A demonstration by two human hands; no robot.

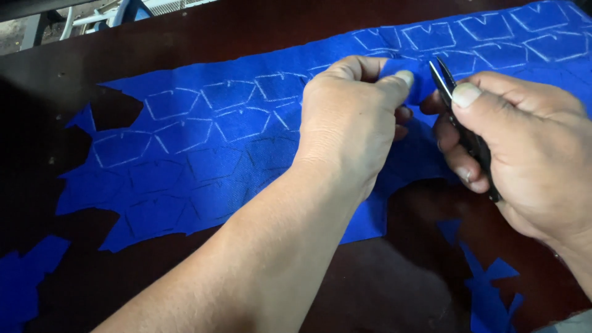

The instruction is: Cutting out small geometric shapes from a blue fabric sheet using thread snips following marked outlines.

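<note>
A long piece of blue cloth (pixel 203 142) marked with white chalk outlines lies across a dark wooden table (pixel 61 74). My left hand (pixel 348 123) pinches a raised fold of the cloth near its upper middle, thumb and fingers closed on it. My right hand (pixel 524 154) grips a pair of black scissors (pixel 459 117), whose blades point up and sit right beside the pinched fold. The handles are hidden inside my palm.
Blue cloth scraps lie at the near right (pixel 487 290) and at the near left corner (pixel 24 277). White metal framework (pixel 105 15) shows beyond the table's far edge at the upper left.
</note>
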